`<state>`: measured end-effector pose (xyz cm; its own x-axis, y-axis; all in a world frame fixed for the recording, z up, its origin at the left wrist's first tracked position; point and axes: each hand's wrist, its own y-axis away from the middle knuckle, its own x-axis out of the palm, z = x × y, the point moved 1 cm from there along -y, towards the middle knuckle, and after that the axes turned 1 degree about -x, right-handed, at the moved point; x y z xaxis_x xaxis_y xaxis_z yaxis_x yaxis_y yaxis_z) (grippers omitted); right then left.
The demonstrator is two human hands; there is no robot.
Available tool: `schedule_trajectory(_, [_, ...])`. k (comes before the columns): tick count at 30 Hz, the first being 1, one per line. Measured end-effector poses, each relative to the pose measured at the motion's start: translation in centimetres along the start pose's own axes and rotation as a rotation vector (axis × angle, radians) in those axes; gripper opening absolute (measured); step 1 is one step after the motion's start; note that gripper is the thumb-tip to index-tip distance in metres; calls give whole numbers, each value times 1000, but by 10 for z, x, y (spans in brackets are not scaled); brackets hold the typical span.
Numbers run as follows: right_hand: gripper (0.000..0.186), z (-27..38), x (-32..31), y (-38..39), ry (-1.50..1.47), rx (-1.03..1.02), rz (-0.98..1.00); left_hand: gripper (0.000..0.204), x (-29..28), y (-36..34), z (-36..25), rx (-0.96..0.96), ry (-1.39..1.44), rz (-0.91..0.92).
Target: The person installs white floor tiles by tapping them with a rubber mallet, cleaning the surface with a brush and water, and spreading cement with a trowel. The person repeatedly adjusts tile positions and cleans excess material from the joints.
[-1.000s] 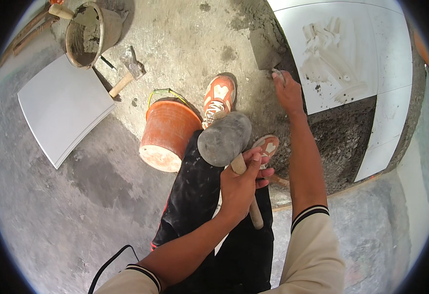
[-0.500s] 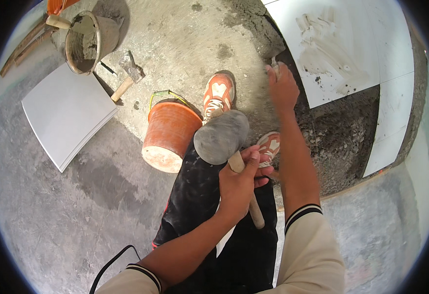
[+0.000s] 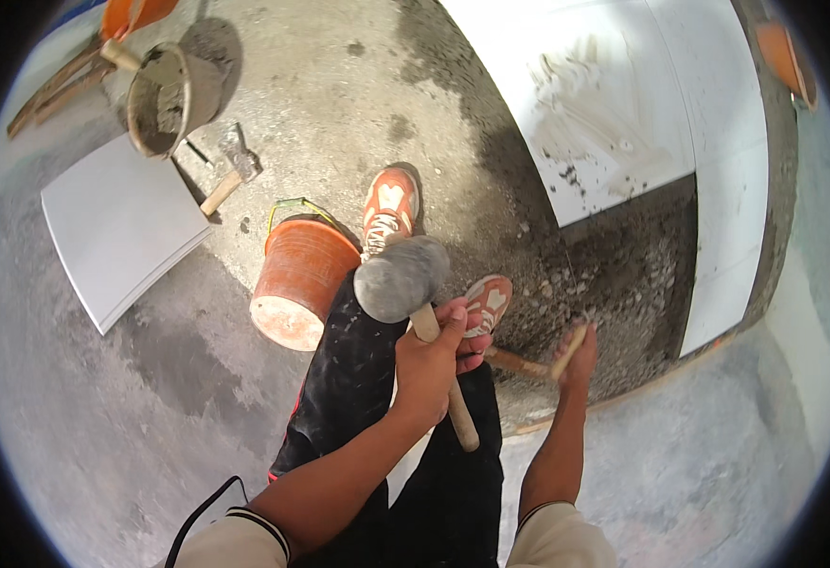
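My left hand is wrapped round the wooden handle of a rubber mallet, whose grey head is tilted above my knee. Off to the right, my right hand grips what looks like a trowel by its pale wooden handle; its blade cannot be made out. Below that hand lies the dark gravelly mortar bed. A brown wooden stick lies beside the handle, partly hidden. Farther up, a large white tile, smeared with mortar, borders the bed.
An orange bucket lies tipped by my left leg. Stacked white tiles, a hammer and a mortar bucket stand at the left. White tiles line the right side near the wall. Another orange container is at the far right.
My right hand has drawn back from the large tile's edge toward me, over the near side of the mortar bed. My left hand still holds the mallet. The whole view has shifted slightly.
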<state>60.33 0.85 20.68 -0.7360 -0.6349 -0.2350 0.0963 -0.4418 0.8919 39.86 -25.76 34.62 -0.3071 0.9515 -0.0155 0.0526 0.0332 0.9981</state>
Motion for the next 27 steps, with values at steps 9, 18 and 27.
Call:
schedule_trajectory(9, [49, 74, 146, 48, 959, -314, 55, 36, -7, 3, -34, 2, 235, 11])
schedule_trajectory(18, [51, 198, 488, -14, 1271, -1113, 313, 35, -21, -2, -81, -44, 460, 17])
schedule_trajectory(27, [40, 266, 682, 10, 1389, -1023, 343, 29, -40, -1, -113, -117, 648, -2])
